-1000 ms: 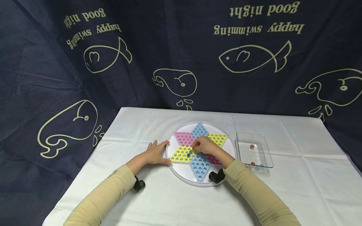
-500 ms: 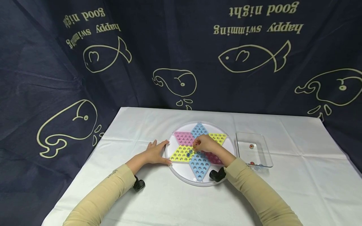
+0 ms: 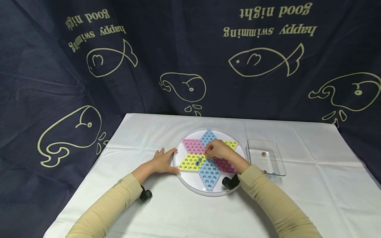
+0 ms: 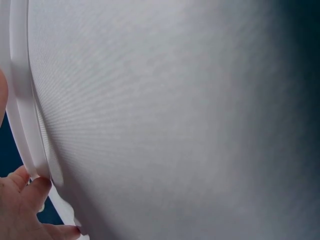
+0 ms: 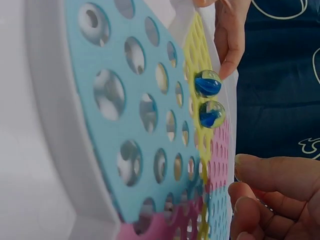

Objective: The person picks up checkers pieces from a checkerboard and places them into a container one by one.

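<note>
My left hand [image 3: 161, 162] is spread at the left rim of a round white Chinese checkers board [image 3: 190, 185], thumb and fingers touching the edge. Over the board's middle, my right hand [image 3: 218, 149] pinches a small orange-brown marble [image 3: 206, 151] at its fingertips. In the right wrist view the curled fingers [image 5: 272, 172] hide that marble. Two clear marbles with blue swirls, the lower-left marble [image 3: 197, 163] and the upper-right marble [image 3: 200, 160], sit side by side in holes of the yellow left part.
Right of the board stands a clear plastic box [image 3: 267, 142] holding a few marbles, among them a red-orange marble [image 3: 263, 154]. A white cloth [image 3: 178, 215] covers the table. Behind it hangs a dark blue curtain [image 3: 148, 89] with fish prints.
My right hand has shifted slightly up and right over the board, carrying the orange-brown marble. The left hand stays at the rim, and the two blue marbles stay in their holes.
</note>
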`<state>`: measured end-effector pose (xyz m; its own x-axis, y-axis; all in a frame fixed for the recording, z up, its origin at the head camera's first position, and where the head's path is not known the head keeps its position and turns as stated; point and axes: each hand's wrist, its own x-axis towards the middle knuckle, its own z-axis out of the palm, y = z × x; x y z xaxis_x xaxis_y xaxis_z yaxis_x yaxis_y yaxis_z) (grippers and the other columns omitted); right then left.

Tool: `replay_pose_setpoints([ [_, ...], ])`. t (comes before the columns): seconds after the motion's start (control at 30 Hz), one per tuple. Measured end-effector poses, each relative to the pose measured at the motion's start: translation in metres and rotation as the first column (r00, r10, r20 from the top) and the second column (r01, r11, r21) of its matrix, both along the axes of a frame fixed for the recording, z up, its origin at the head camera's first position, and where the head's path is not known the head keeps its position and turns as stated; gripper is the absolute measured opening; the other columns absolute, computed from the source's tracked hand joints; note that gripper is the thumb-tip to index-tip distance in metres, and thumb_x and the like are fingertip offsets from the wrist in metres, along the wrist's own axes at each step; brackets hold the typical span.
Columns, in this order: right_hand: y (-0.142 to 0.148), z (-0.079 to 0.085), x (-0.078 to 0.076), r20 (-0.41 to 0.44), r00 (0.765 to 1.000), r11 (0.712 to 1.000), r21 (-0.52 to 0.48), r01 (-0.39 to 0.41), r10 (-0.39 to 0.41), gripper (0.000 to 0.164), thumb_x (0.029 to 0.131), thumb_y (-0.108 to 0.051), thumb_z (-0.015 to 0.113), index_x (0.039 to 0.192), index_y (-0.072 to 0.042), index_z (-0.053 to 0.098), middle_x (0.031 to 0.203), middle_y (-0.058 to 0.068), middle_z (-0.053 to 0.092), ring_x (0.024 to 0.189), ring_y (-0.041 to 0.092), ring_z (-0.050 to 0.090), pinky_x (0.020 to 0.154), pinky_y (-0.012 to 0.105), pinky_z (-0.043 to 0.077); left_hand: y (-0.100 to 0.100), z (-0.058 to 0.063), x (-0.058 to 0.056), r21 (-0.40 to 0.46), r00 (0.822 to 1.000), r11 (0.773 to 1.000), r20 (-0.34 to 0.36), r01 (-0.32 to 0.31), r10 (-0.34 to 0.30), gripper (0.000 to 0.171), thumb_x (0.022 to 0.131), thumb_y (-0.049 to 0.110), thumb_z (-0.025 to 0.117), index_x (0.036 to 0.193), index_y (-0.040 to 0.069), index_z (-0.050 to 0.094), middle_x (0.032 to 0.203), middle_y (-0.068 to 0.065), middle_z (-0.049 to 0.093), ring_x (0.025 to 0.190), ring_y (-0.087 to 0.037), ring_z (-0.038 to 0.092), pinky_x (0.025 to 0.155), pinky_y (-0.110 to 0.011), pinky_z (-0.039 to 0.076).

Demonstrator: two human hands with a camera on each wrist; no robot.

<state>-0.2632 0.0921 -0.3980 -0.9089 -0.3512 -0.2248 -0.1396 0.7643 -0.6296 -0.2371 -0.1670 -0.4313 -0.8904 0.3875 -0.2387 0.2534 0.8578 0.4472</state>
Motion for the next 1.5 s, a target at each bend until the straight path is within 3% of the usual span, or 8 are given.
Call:
replay_pose_setpoints([
  [0.2,0.006,0.004,-0.002,-0.022,1.0,1.0,0.012,-0.021,0.021,0.009,0.075,-0.007,0.069,0.084,-0.005,0.069,0.071,0.002,0.056,0.062,0.012,0.045,0.053,0.019,0.039,0.0,0.0,0.0,0.008,1.0,1.0,0.0,0.0,0.0,0.097,0.069,0.048,0.075,0.143,0.01,0.027,0.148,-0.016,0.028,0.135,-0.048,0.007,0.109,-0.059,0.002],
  [0.4,0.012,0.008,-0.003,-0.002,1.0,1.0,-0.007,-0.014,0.014,0.011,0.077,-0.006,0.068,0.088,-0.002,0.068,0.074,0.004,0.059,0.061,0.013,0.052,0.053,0.021,0.042,0.0,-0.001,0.0,0.006,1.0,1.0,-0.002,0.002,-0.002,0.097,0.069,0.048,0.075,0.144,0.01,0.027,0.148,-0.016,0.028,0.135,-0.049,0.007,0.109,-0.059,0.002],
  [0.67,0.026,0.014,-0.004,0.049,0.999,0.998,-0.061,-0.017,0.02,0.018,0.08,-0.004,0.064,0.097,0.002,0.064,0.063,0.006,0.054,0.05,0.011,0.044,0.043,0.02,0.034,0.0,-0.002,-0.001,-0.005,1.0,1.0,-0.005,-0.002,0.002,0.097,0.069,0.048,0.075,0.144,0.009,0.027,0.147,-0.017,0.029,0.135,-0.049,0.008,0.109,-0.059,0.002],
  [0.93,0.04,0.022,-0.008,0.043,0.999,1.0,-0.009,-0.009,0.009,0.016,0.081,-0.004,0.063,0.095,0.003,0.063,0.071,0.005,0.055,0.054,0.011,0.046,0.049,0.021,0.04,0.001,0.0,-0.001,-0.006,1.0,1.0,-0.002,-0.001,0.001,0.097,0.069,0.048,0.075,0.144,0.009,0.027,0.147,-0.017,0.029,0.135,-0.049,0.008,0.109,-0.058,0.002],
  [1.5,0.078,0.039,-0.01,0.035,0.999,0.999,0.033,0.026,-0.027,0.02,0.081,-0.006,0.063,0.097,0.005,0.062,0.071,0.005,0.056,0.059,0.016,0.052,0.054,0.025,0.042,0.002,0.003,0.002,-0.003,1.0,1.0,0.013,-0.011,0.011,0.097,0.069,0.048,0.075,0.144,0.01,0.026,0.147,-0.017,0.028,0.136,-0.047,0.006,0.11,-0.058,0.002],
])
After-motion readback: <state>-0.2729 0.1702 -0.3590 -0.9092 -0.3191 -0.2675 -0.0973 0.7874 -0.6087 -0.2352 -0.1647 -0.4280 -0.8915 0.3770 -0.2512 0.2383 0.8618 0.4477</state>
